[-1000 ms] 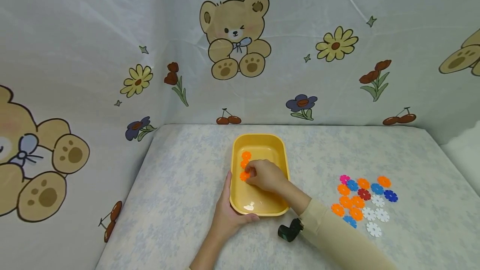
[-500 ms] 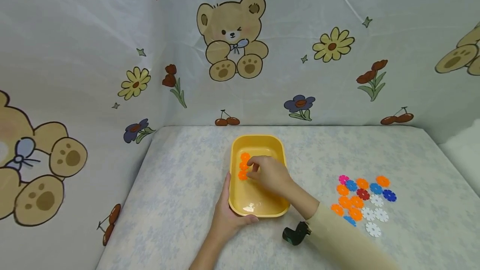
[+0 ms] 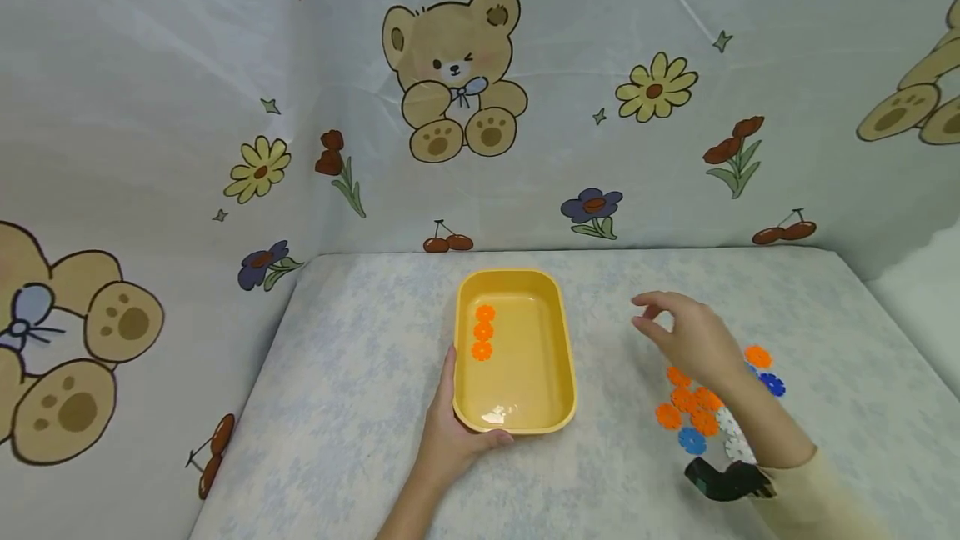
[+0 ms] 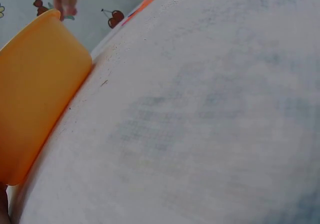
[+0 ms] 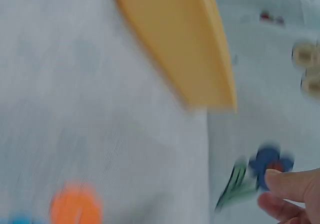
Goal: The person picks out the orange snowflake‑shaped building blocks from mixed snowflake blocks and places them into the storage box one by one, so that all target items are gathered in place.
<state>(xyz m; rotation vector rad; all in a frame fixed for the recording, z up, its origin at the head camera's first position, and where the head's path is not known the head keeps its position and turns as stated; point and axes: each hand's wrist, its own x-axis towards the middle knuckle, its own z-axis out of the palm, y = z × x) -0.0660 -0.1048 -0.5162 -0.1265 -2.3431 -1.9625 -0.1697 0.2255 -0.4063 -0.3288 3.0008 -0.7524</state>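
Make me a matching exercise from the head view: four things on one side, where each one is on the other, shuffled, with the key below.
Things
1. left hand
2. right hand
3. three orange discs
4. dark blue disc

Places
A. in a line inside the yellow tray
B. lying on the table, off to the tray's right
C. at the tray's near left corner, holding it
D. raised above the table, with nothing visible in its fingers

Right pairs: 1-C, 2-D, 3-A, 4-B
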